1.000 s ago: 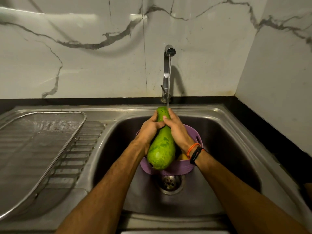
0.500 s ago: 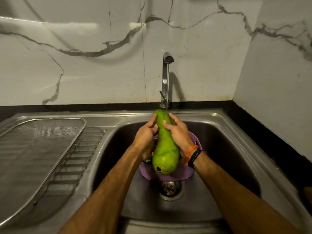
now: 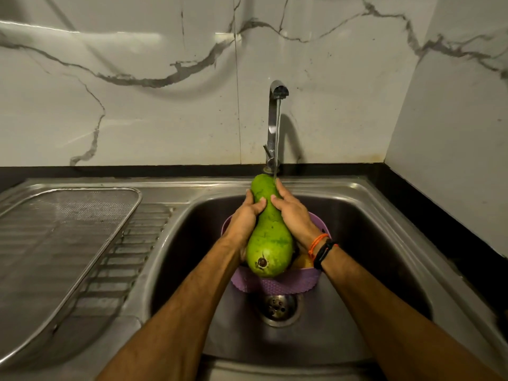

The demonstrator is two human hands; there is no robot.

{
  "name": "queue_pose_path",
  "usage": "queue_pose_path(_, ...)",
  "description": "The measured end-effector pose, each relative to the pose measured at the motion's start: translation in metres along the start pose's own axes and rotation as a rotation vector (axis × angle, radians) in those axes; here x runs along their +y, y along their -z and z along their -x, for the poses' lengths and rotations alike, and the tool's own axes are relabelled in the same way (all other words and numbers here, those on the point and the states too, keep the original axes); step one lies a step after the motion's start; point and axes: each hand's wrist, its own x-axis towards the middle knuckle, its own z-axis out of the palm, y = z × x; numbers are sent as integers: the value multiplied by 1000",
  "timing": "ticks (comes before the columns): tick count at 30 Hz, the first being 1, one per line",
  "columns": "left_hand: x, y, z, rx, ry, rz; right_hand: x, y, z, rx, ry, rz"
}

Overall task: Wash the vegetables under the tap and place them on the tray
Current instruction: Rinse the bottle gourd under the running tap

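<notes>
Gourd [image 3: 268, 232] sits gripped by both hands, left hand [image 3: 246, 218] and right hand [image 3: 295, 215] curled round its neck. Tap [image 3: 276, 119] water strikes its tip above the purple basket [image 3: 275, 285] in the sink [image 3: 371, 243].

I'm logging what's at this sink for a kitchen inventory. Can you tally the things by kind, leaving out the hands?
Vegetables clearly visible: 1, the green gourd; something yellowish under it is too hidden to name
Baskets: 1, the purple basket
Trays: 1, the mesh tray
Taps: 1, the tap
Sinks: 1, the sink
Total: 5
</notes>
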Motion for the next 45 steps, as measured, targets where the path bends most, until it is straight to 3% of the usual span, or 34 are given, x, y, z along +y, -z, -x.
queue_pose_path(4,1,3,-1,18,18,23,7,-7,5,-119,-16,59)
queue_pose_path(9,1,-4,5,-52,14,11,-5,0,1,12,32,42)
queue_pose_path(24,1,9,-1,-10,51,55,11,-7,2,-107,12,58)
queue_pose_path(29,3,-2,3,-43,18,32,7,-2,-7,-29,27,45)
queue_pose_path(33,5,0,3,-27,22,20,17,-2,-1,-100,24,41)
queue_pose_path(38,3,-7,12,-62,49,-3,8,1,-10,-11,25,57)
queue_pose_path(45,5,-7,16,-19,42,-82,15,0,0,-86,6,72)
